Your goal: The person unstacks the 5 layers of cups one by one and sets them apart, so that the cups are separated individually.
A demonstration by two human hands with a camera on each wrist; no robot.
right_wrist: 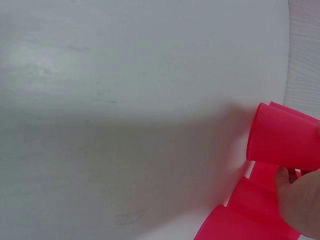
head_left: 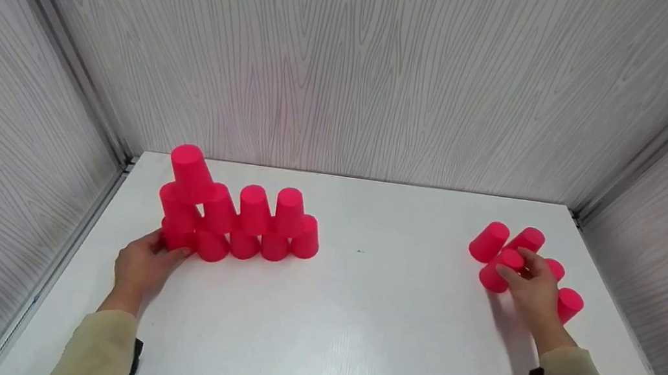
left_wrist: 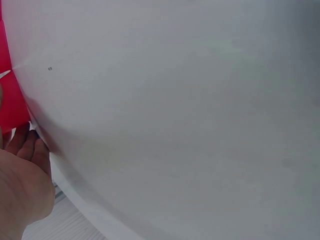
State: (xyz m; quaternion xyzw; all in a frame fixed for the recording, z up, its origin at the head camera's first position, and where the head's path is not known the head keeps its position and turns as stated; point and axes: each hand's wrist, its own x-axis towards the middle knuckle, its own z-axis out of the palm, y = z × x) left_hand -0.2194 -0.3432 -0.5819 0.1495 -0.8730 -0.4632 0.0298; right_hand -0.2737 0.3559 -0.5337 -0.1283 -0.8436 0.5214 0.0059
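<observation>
At the left of the table stands a stepped wall of upside-down red cups, with several in the bottom row, several in the row above and one top cup (head_left: 191, 172) at the left end. My left hand (head_left: 143, 265) holds the leftmost bottom cup (head_left: 176, 237), thumb at its front and fingers at its far left side. In the left wrist view that hand (left_wrist: 27, 185) is under the red cup wall (left_wrist: 12, 102). On the right, my right hand (head_left: 534, 294) pinches a red cup (head_left: 497, 274) between thumb and fingers. In the right wrist view this cup (right_wrist: 282, 137) lies above the thumb.
Around my right hand are more red cups: one at the back left (head_left: 489, 242), another behind (head_left: 529, 239), and others partly hidden by the hand. White table (head_left: 354, 321) lies between the two groups. Grey wood-grain panels (head_left: 351, 66) enclose the back and both sides.
</observation>
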